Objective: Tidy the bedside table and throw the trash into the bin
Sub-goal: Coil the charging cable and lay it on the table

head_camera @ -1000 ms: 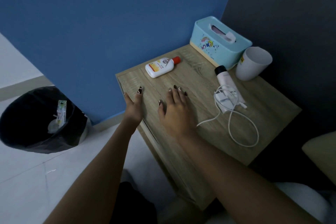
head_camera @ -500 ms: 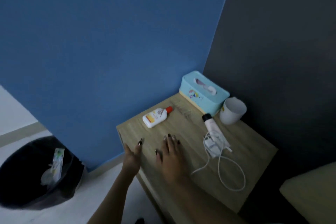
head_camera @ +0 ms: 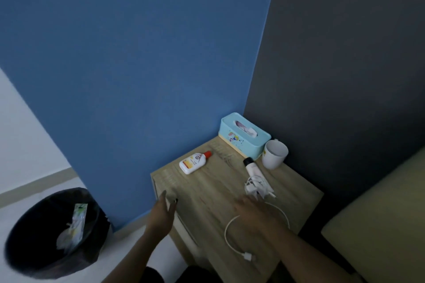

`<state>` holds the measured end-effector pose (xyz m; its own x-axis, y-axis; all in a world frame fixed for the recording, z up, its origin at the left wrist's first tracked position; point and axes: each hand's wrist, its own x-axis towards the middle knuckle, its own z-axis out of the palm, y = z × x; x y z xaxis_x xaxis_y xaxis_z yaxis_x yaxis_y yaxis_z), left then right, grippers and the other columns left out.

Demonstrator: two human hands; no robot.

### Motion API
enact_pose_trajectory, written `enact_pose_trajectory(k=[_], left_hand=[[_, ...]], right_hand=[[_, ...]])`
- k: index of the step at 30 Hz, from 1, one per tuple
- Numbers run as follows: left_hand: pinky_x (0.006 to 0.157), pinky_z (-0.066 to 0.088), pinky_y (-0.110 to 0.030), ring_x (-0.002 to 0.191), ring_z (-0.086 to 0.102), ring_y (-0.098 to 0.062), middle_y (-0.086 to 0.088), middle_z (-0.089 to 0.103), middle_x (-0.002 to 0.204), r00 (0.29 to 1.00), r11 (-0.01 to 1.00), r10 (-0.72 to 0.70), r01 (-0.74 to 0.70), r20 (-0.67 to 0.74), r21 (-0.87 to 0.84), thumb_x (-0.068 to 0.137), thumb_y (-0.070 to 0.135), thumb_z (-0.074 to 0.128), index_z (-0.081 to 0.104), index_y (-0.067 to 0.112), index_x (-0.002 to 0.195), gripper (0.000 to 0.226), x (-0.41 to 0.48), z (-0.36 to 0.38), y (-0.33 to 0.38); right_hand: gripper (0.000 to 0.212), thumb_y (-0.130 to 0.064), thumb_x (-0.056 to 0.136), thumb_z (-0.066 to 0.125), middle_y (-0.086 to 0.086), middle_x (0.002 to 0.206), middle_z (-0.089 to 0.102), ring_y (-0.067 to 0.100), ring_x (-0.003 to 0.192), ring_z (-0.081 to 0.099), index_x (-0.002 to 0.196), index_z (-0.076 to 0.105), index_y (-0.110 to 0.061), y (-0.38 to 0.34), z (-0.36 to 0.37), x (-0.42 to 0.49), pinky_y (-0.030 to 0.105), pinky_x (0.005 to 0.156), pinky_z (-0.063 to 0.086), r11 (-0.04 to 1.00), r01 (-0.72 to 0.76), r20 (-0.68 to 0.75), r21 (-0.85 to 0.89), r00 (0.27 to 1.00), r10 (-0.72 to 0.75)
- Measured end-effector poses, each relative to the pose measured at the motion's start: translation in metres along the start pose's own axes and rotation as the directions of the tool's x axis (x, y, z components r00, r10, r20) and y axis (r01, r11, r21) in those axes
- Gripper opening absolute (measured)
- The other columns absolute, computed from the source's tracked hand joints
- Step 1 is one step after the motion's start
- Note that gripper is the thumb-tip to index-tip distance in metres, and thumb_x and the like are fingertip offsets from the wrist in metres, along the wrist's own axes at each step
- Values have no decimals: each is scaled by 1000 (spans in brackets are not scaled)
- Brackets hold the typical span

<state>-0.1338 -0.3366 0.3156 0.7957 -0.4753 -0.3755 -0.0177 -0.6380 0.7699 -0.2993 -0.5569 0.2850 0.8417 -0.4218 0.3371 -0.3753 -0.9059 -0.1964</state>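
Two hands: left hand (head_camera: 162, 213) spread, empty; right hand (head_camera: 250, 211) blurred, grip indeterminate, nearer tangled white charger cable (head_camera: 256, 187) just beyond.

dim, flat light | right hand (head_camera: 251, 210) motion-blurred | wide-angle bend at edges

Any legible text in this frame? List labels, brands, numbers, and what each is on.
Nothing reads legibly.
Label on the white bottle: orange-yellow print, too blurred.
Side of the tissue box: coloured print, too small.
Yellow mark on the mug: unreadable.
Print on the tube: none made out.
Printed wrapper in the bin: blurred.
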Motion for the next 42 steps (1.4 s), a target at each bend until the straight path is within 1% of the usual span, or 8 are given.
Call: enact_pose_trajectory(k=[2, 5, 13, 19, 26, 31, 38, 42], left_hand=[[101, 45, -48, 125, 50, -32, -16, 41, 147, 999, 999, 37, -38, 19, 20, 95, 41, 47, 25, 17, 148, 63, -17, 3, 10], [106, 41, -41, 130, 46, -28, -11, 42, 147, 989, 986, 116, -126, 91, 112, 94, 36, 51, 32, 16, 145, 58, -41, 6, 31], [108, 38, -31, 126, 50, -18, -1, 51, 140, 940, 963, 266, -270, 215, -12, 82, 42, 65, 51, 27, 131, 53, -66, -20, 115], [66, 45, -7, 94, 65, -9, -1, 71, 105, 892, 919, 354, -276, 281, -281, 91, 11, 52, 70, 15, 105, 23, -90, -49, 178], [61, 52, -26, 69, 56, -27, -3, 56, 62, 893, 846, 427, -340, 140, -412, 99, 10, 43, 60, -3, 90, 24, -122, -62, 217], [51, 52, -25, 47, 55, -12, 1, 50, 57, 860, 790, 405, -158, 311, -592, 100, 31, 42, 56, 13, 73, 36, -140, -85, 247], [53, 52, -19, 50, 48, -8, 0, 49, 60, 777, 482, 585, -100, 234, -870, 99, 9, 41, 66, 8, 86, 29, -166, -111, 327], [58, 52, -16, 50, 50, -4, 1, 55, 67, 742, 494, 653, -265, 152, -828, 100, 0, 34, 56, 1, 115, 27, -164, -120, 364]], right_hand=[[14, -15, 74, 45, 2, 76, 64, 18, 71, 63, 81, 57, -20, -16, -24, 3, 23, 79, 51, 991, -131, 232, 2, 964, 127], [9, -27, 54, 55, -12, 52, 56, 3, 48, 55, 47, 51, -32, -22, -50, 6, 14, 50, 34, 983, -186, 560, -13, 813, 161], [13, -21, 89, 56, -7, 87, 69, 12, 87, 62, 91, 68, -24, -69, -174, 63, 29, 78, 49, 982, -17, 329, 187, 943, -46], [11, -18, 90, 61, -24, 42, 53, -11, 51, 52, 82, 68, -20, -68, -237, 98, 8, 56, 35, 913, -128, 166, 387, 984, 68], [19, -6, 92, 59, -2, 61, 61, 0, 49, 58, 77, 66, -16, -67, -268, 106, 17, 54, 47, 712, -194, 120, 675, 981, 153], [15, -9, 93, 58, -5, 63, 61, -1, 46, 51, 86, 69, -16, -81, -306, 113, 18, 53, 44, 558, -170, -8, 812, 954, 301], [27, -18, 99, 47, 1, 61, 54, 0, 44, 49, 78, 64, -20, -109, -317, 120, 16, 44, 40, 558, -88, -124, 825, 935, 332], [22, -22, 101, 42, 4, 62, 52, 11, 53, 56, 85, 58, -20, -145, -301, 116, 25, 48, 46, 594, -100, -62, 798, 967, 246]])
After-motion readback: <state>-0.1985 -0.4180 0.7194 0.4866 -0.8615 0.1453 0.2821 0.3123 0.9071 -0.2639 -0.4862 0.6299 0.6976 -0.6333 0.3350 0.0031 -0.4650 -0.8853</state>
